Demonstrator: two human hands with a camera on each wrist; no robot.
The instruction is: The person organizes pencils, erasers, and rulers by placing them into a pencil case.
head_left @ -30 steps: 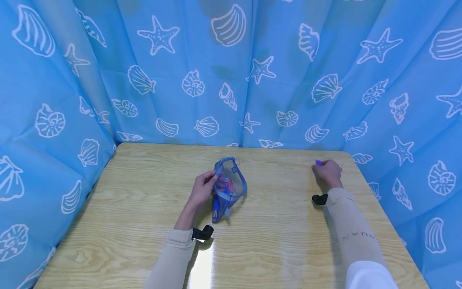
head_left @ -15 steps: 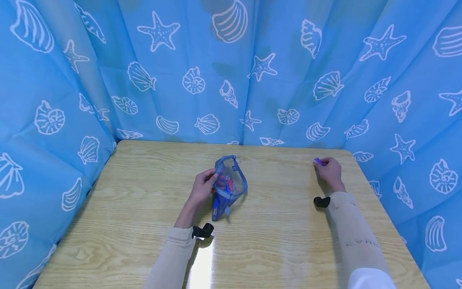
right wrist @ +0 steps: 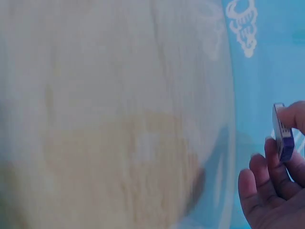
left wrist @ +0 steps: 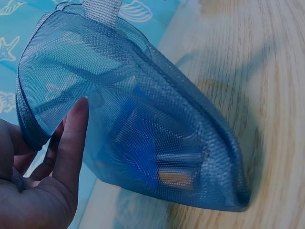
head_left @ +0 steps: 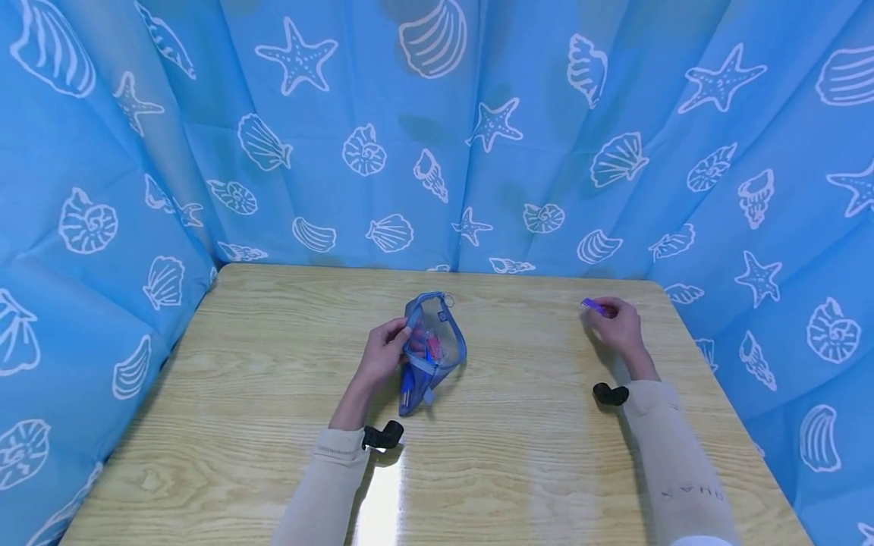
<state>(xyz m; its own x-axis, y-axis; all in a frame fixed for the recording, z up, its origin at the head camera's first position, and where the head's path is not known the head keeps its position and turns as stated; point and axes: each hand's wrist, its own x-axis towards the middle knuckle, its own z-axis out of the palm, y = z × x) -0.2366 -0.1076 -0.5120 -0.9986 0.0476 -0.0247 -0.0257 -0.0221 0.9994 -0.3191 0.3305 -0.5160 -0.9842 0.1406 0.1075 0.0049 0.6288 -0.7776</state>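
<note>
A blue mesh zipper pouch (head_left: 445, 322) stands mid-table with its mouth open toward the top. My left hand (head_left: 382, 353) pinches the pouch's left rim between thumb and fingers. Through the mesh show a red-pink item (head_left: 434, 347) and a dark blue item (left wrist: 136, 138) with a metal-and-tan end. At the far right of the table, my right hand (head_left: 620, 326) pinches a small flat purple-and-white box (head_left: 593, 305). In the right wrist view that box (right wrist: 285, 143) sits between the thumb and fingertips, raised over the table.
The wooden table (head_left: 273, 455) ends at the back and sides against a blue curtain (head_left: 307, 152) printed with white shells and starfish. A small ring (head_left: 449, 300) hangs at the pouch's upper right corner. Each wrist wears a black camera (head_left: 610, 394).
My right hand has lifted the purple box and shifted slightly left, with more of the box now showing. The left hand keeps its grip on the pouch.
</note>
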